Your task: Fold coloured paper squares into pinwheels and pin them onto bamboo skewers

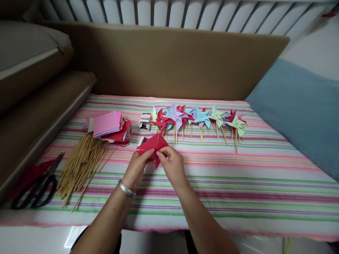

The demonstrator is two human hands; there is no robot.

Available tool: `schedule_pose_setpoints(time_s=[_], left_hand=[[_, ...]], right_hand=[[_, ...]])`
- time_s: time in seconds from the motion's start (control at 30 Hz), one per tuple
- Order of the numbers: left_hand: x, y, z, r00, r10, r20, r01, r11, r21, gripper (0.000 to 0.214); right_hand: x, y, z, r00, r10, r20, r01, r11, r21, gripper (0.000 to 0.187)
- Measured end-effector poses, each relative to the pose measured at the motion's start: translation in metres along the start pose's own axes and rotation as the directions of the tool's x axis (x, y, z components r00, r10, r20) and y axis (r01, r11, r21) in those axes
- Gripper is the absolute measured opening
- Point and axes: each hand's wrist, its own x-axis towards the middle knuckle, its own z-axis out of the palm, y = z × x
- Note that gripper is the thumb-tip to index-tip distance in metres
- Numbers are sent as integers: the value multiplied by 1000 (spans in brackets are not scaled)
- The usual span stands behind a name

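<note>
A red paper square (153, 144), cut and partly folded, is held above the striped cloth near the middle. My left hand (137, 168), with a silver bracelet at the wrist, pinches its left edge. My right hand (172, 164) pinches its lower right part with the fingers closed on the paper. Both hands hold the sheet a little in front of a row of finished paper pinwheels (201, 118) on wooden sticks.
A stack of coloured paper squares (109, 126) lies at the left, with a heap of wooden sticks (79, 164) in front of it. Black scissors (37, 188) rest at the far left edge. A small white box (144, 121) sits behind the hands. A striped cloth (238, 183) covers the table.
</note>
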Motion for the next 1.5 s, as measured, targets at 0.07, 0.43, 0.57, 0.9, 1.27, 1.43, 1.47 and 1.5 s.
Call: schedule_pose_setpoints(time_s=[0.07,0.43,0.57,0.9,1.27,1.43,1.47,1.5], left_hand=[[0,0,0,1000,16,26,-16,999,33,25],[9,-2,-9,994,-74,-84,83,991,104,23],[7,3,-11,984,-172,-51,177,977,121,22],[4,-1,-7,970,-228,82,221,971,90,21],[6,-9,-7,989,-124,74,122,992,37,17],[12,-2,-17,993,-117,14,117,993,7,18],[13,1,-19,993,-117,-4,117,993,-5,19],[14,4,-21,993,-118,-23,118,993,-18,20]], right_hand=[[0,0,0,1000,11,-9,-11,1000,0,11],[6,0,-10,997,26,-71,-29,999,-41,18],[14,-3,-23,980,193,38,-197,964,182,53],[12,2,-19,906,262,332,-407,755,515,41],[8,-3,-8,924,286,255,-383,671,635,39],[6,0,-12,973,205,102,-229,885,406,50],[5,-1,-14,990,133,43,-140,939,315,48],[4,-2,-16,1000,31,2,-31,976,218,44]])
